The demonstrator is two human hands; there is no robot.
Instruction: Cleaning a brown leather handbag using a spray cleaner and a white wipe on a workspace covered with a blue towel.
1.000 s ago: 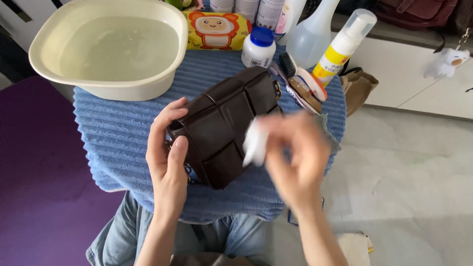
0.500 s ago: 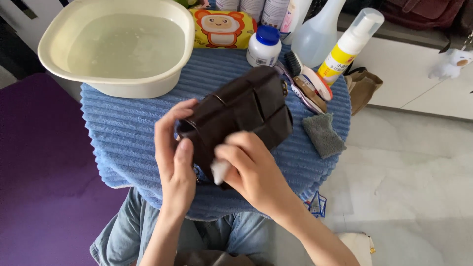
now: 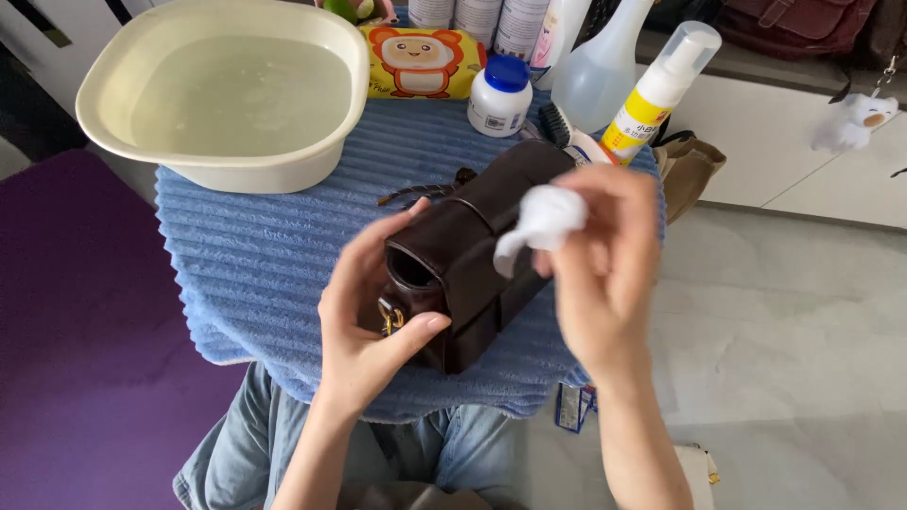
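Note:
A dark brown quilted leather bag (image 3: 472,260) stands tilted on its side on the blue ribbed towel (image 3: 255,255) that covers the small table. My left hand (image 3: 368,316) grips the bag's near end, thumb by a gold clasp. My right hand (image 3: 605,260) pinches a crumpled white wipe (image 3: 543,219) just above the bag's upper right side. The bag's braided strap (image 3: 420,194) lies behind it.
A cream basin of water (image 3: 227,90) sits at the back left. Behind the bag stand a yellow wipes pack (image 3: 416,61), a white jar with a blue lid (image 3: 499,94), a clear spray bottle (image 3: 595,71), a foam pump bottle (image 3: 657,94) and a brush (image 3: 559,123). A purple mat (image 3: 76,331) lies to the left.
My right hand lifted the wipe from the bag's near corner up to its upper right side. My left hand turned the bag up on its side.

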